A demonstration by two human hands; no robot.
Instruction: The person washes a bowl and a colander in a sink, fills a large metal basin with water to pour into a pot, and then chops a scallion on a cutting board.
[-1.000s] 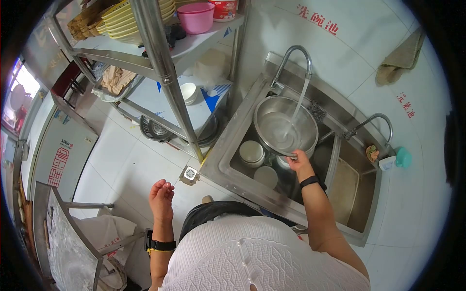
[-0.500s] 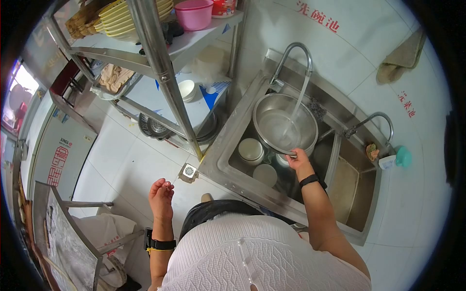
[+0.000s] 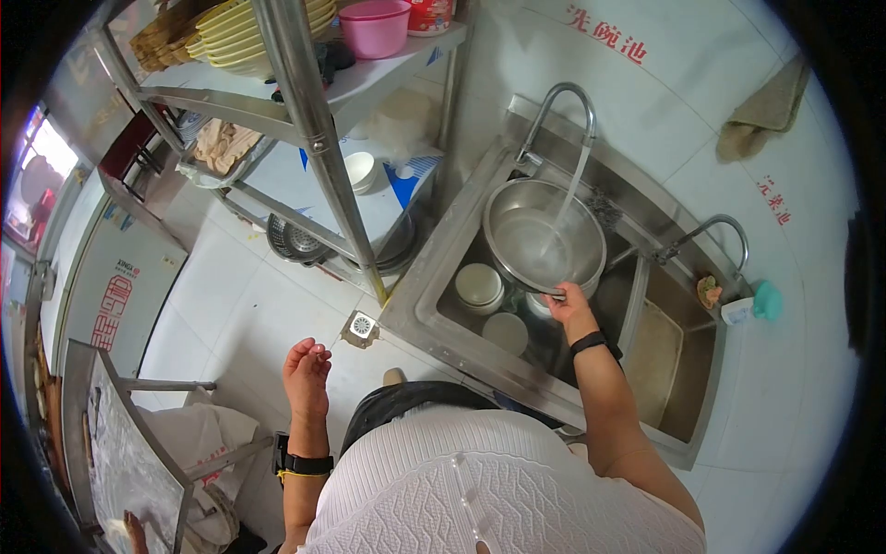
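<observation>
The upper shelf (image 3: 397, 74) of a steel rack bore stacked yellow bowls (image 3: 242, 42), brown woven pieces (image 3: 166, 42), a pink plastic tub (image 3: 375, 30) and a red-and-white tub (image 3: 429, 14). On the middle shelf (image 3: 323, 208), with its blue-and-white covering, sat white round bowls (image 3: 358, 171) and a tray (image 3: 249, 166) with crumpled beige cloth (image 3: 221, 146) in it. A perforated metal colander (image 3: 295, 238) lay at the bottom level. Inside the larger basin of the stainless-steel double sink (image 3: 434, 328) were stacked white dishes (image 3: 479, 286); a wide silver metal bowl (image 3: 544, 238) was over part of that basin, its support hidden. A teal-topped white container (image 3: 752, 307) stood by the smaller basin. A whitish-topped, metal-edged table (image 3: 138, 462) held a thin brown stick (image 3: 88, 439).
</observation>
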